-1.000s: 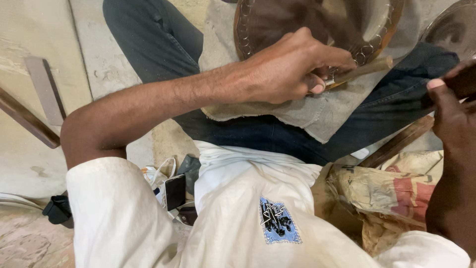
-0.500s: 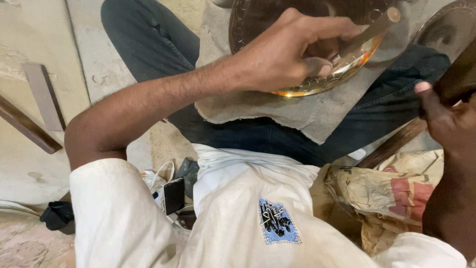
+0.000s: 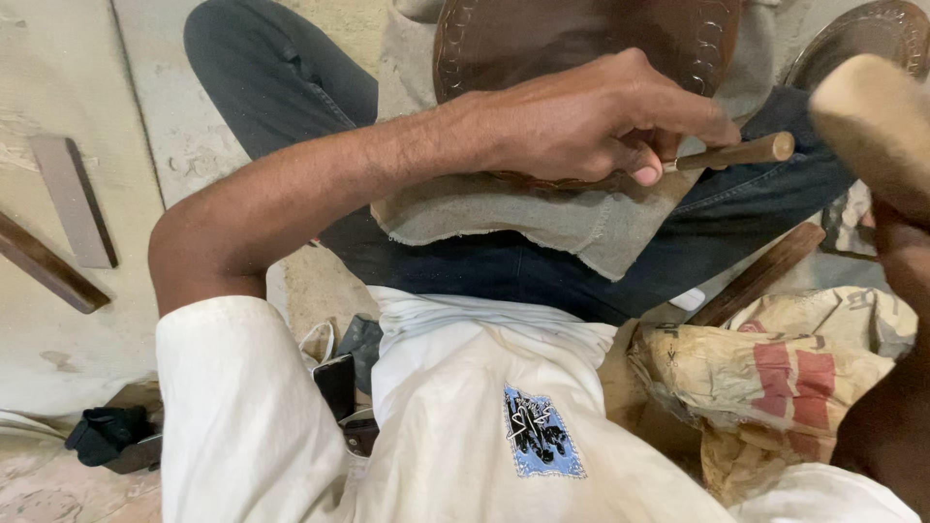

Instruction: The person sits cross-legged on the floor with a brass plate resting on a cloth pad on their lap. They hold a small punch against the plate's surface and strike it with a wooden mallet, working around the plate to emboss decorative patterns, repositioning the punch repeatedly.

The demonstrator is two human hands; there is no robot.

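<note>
here, your left hand [image 3: 591,121] is clenched round a thin wooden-handled tool [image 3: 736,152], thumb and fingers pinching it so the pale round end of the handle sticks out to the right of the grip. directly under and beyond that grip lies the round dark metal plate [image 3: 542,39], its rim worked with small curved marks; the hand rests on the plate's near edge. the plate sits on a grey cloth [image 3: 581,223] draped over your lap, and the cloth's frayed hem hangs just below the grip, over your dark trousers [image 3: 291,87].

your right hand [image 3: 896,247] shows only at the right edge of the view, well to the right of the left grip. it is closed on a wooden mallet [image 3: 867,111], whose blurred pale head hangs above and to the right of the tool's handle end, apart from it.

below the right hand lies a crumpled sack [image 3: 775,373] with red patches, and a dark wooden stick [image 3: 756,276] lies slanted between the sack and your leg. far to the left of the grip, on the pale floor [image 3: 58,329], lie a flat grey strip [image 3: 73,199] and a dark wooden bar [image 3: 48,266]. near your left hip a dark phone [image 3: 335,384] stands out of a pocket of your white shirt [image 3: 465,436].
</note>
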